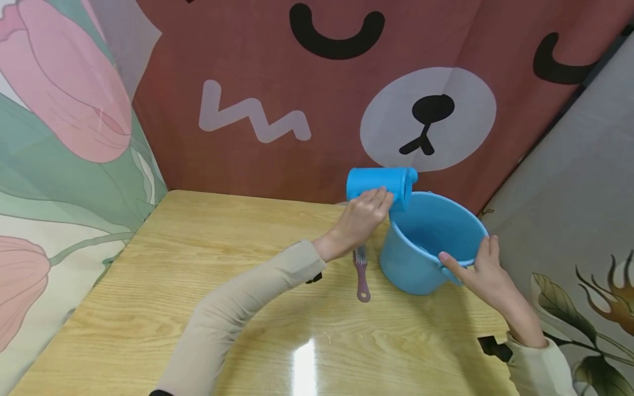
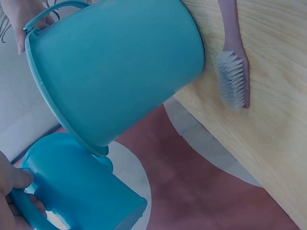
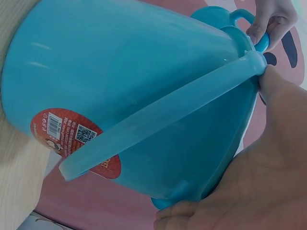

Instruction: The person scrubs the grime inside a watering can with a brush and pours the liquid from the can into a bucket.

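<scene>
A blue plastic jug [image 1: 376, 180] lies tipped on its side in the air, its mouth turned right over the bucket's left rim. My left hand [image 1: 360, 219] grips it by the handle [image 2: 29, 209], fingers curled round. The light-blue bucket [image 1: 402, 263] stands on the table; its inside looks blue, and I cannot tell whether it holds water. On its right side, my right hand [image 1: 487, 278] holds the rim, thumb on the near edge and fingers over the outer side. The bucket's handle [image 3: 158, 117] hangs down in the right wrist view.
A purple brush [image 1: 362, 278] with pale bristles [image 2: 231, 79] lies on the wooden table [image 1: 223, 231], left of the bucket. Printed curtains [image 1: 247, 165] rise behind the table and on both sides. A red label [image 3: 62, 139] is stuck on the bucket.
</scene>
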{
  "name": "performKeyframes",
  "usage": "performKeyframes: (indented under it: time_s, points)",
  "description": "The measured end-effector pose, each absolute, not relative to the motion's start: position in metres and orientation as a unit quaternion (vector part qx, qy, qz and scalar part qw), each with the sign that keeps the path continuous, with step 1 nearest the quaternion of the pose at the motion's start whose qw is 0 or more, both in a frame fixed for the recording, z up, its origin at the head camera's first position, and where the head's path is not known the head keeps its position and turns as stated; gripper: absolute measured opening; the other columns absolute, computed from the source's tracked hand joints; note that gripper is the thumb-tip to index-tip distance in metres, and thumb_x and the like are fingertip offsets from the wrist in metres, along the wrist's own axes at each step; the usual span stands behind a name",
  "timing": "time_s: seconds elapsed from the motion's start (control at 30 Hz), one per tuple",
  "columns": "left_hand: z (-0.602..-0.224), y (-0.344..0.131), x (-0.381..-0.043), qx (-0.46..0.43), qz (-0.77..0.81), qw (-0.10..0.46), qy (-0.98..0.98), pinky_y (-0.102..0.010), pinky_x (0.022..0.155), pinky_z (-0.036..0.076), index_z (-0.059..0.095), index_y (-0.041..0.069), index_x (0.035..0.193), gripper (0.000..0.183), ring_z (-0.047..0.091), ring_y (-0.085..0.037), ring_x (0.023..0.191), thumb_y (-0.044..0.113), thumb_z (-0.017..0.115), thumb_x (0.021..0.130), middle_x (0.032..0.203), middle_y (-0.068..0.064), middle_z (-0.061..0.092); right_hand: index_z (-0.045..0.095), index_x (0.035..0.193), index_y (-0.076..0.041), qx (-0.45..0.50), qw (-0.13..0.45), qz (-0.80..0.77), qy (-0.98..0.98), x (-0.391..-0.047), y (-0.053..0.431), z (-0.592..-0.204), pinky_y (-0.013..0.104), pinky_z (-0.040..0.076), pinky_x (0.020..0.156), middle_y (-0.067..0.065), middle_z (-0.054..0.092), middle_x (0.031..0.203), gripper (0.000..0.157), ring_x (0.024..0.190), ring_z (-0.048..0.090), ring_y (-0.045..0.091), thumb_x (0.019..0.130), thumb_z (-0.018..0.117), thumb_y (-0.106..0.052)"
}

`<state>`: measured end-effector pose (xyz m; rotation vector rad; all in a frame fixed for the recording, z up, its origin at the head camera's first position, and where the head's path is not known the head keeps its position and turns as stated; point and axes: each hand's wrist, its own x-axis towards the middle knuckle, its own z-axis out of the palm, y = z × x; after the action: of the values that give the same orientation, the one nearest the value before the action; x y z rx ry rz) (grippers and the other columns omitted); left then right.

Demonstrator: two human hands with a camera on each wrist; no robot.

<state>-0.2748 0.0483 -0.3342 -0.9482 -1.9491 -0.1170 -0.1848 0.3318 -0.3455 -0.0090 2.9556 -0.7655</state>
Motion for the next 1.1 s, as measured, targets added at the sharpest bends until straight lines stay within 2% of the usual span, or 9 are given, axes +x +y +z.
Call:
performKeyframes:
  time_s: [0.63, 1.1]
  points:
    - [-0.332, 0.056, -0.269, -0.379, 0.014, 0.473, -0.795, -0.033, 0.094, 0.053, 0.067, -0.001, 0.111, 0.017, 0.068, -0.024, 0.102, 0.003, 0.054, 0.100, 0.113, -0.015, 0.070, -0.034, 0.140, 0.008, -0.008, 0.041, -0.262, 0.964, -0.184, 0.332, -0.347, 0.083, 0.028, 0.087, 0.029, -0.043, 0.146, 0.111, 0.124, 0.008, 0.076, 0.099, 0.045, -0.059]
    - [-0.331, 0.061, -0.267, -0.387, 0.033, 0.469, -0.793, -0.033, 0.093, 0.053, 0.067, -0.002, 0.111, 0.019, 0.067, -0.025, 0.103, 0.004, 0.053, 0.101, 0.114, -0.016, 0.069, -0.032, 0.140, 0.009, -0.015, 0.033, -0.264, 0.964, -0.185, 0.333, -0.349, 0.083, 0.027, 0.089, 0.030, -0.041, 0.146, 0.110, 0.126, 0.006, 0.075, 0.099, 0.045, -0.057]
